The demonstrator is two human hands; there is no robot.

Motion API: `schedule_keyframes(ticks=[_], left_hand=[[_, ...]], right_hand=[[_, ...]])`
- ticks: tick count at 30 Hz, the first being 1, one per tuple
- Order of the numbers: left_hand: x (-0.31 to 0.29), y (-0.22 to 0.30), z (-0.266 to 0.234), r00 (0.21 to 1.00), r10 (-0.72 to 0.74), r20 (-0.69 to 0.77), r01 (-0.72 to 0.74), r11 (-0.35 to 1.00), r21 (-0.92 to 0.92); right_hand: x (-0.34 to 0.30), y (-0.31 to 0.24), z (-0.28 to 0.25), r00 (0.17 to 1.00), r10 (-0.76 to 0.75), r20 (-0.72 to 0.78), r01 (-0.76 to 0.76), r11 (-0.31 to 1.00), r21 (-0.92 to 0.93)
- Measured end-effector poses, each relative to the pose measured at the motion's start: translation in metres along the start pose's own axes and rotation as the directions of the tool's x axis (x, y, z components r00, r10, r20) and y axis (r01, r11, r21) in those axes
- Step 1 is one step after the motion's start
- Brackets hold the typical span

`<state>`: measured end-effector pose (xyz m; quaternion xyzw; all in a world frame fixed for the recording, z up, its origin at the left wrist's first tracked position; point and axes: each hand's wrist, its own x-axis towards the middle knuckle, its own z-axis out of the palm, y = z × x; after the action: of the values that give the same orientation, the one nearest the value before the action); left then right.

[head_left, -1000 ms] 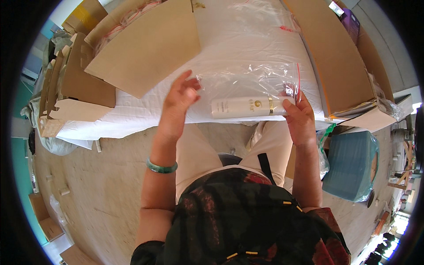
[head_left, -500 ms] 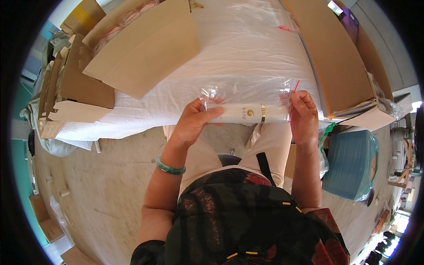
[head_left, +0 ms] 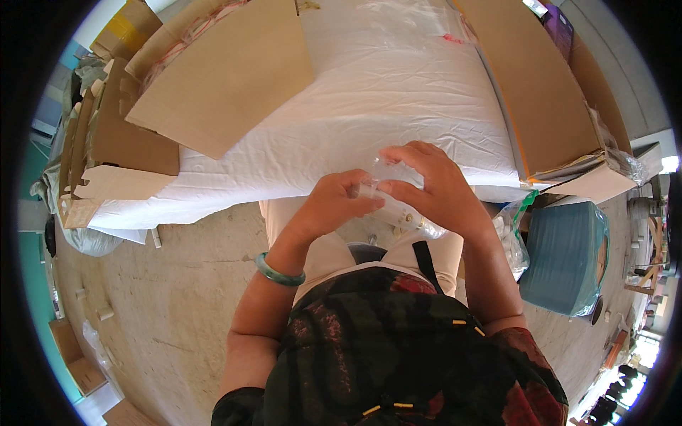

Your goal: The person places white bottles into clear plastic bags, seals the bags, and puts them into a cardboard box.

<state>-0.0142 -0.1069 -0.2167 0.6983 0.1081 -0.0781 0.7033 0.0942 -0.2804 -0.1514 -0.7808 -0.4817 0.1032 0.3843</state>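
Observation:
A white bottle point(head_left: 403, 216) with gold marks lies inside a clear plastic bag point(head_left: 430, 228), held over my lap at the near edge of the cloth-covered table. My left hand point(head_left: 339, 200), with a green bangle on its wrist, is closed on the bottle's left end through the film. The bottle slants down to the right and partly disappears under my right hand point(head_left: 442, 186). That hand curves over it with thumb and forefinger spread apart. Loose clear film stands up between the two hands.
A white cloth point(head_left: 426, 99) covers the table. Cardboard boxes stand on the left point(head_left: 227, 78) and right point(head_left: 540, 92). More clear bags point(head_left: 405, 25) lie at the far side. A blue-wrapped bundle point(head_left: 565, 259) sits on the floor at right, beside a clear bag of white items point(head_left: 510, 238).
The bagged bottle has come nearer my body and tilted down to the right. My right hand has let go of the bag's red-striped end and moved left over the bottle.

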Motion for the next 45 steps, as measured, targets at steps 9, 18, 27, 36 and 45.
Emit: schedule_keyframes(ticks=[9,18,27,36,45], left_hand=[[-0.004,0.009,0.004,0.999,-0.008,0.037,0.009,0.999,-0.034],[-0.012,0.005,-0.018,0.996,-0.021,-0.091,0.001,0.978,-0.208],[-0.015,0.004,-0.041,0.969,0.094,-0.231,-0.186,0.889,-0.419],[-0.017,-0.003,-0.041,0.96,0.094,-0.265,-0.212,0.86,-0.463],[-0.018,0.005,-0.041,0.947,0.096,-0.305,-0.232,0.861,-0.452]], right_hand=[[0.015,-0.012,0.003,0.957,0.113,-0.266,-0.044,0.967,0.251],[0.002,0.022,-0.044,0.836,0.273,-0.476,-0.041,0.896,0.442],[-0.031,0.043,0.012,0.911,0.412,0.028,-0.323,0.669,0.67],[-0.015,0.024,0.012,0.843,0.532,-0.081,-0.322,0.618,0.717],[-0.019,0.023,0.022,0.899,0.411,-0.151,-0.222,0.725,0.653]])
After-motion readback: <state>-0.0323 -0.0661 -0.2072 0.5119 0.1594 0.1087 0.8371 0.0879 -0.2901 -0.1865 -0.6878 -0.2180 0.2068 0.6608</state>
